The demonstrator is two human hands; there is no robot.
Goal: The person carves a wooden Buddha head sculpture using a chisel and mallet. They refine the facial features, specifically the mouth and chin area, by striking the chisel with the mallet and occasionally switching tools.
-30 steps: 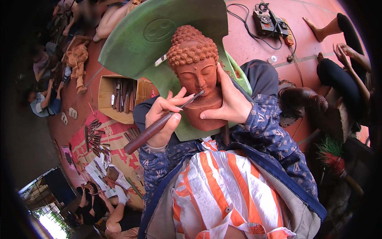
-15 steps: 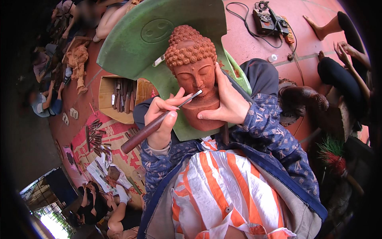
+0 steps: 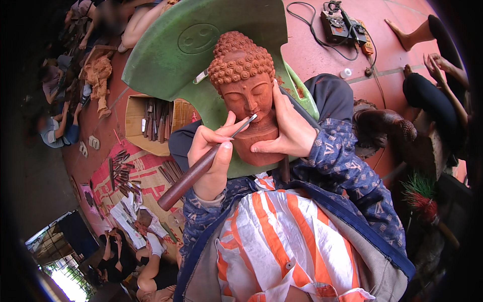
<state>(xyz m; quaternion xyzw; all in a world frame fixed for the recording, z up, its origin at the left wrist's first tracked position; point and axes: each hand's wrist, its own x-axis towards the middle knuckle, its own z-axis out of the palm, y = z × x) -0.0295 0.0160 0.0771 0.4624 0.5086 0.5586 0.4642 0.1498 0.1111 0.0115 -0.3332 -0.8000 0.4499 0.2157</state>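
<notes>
A reddish-brown carved wooden Buddha head point(image 3: 244, 90) with a curled crown rests on a green plastic chair point(image 3: 171, 55) in front of me. My left hand point(image 3: 211, 161) pinches a carving chisel point(image 3: 188, 178) by its dark wooden handle. The chisel's steel shaft slants up to the right, its tip at the head's mouth. Around the right side of the head's jaw and neck wraps my right hand point(image 3: 289, 128), thumb across the neck, bracing it. Another pale-bladed tool point(image 3: 200, 76) lies on the chair beside the head's left edge.
A cardboard box point(image 3: 136, 121) of wooden-handled tools stands at left; more handles point(image 3: 121, 171) lie on cardboard below it. At upper right sits a corded power box point(image 3: 342, 27). Another dark carving point(image 3: 382, 126) and a red-green brush point(image 3: 421, 199) lie right. Other people sit around.
My left hand and the chisel handle have shifted slightly right and down. The chisel tip stays at the mouth; my right hand keeps its hold on the head.
</notes>
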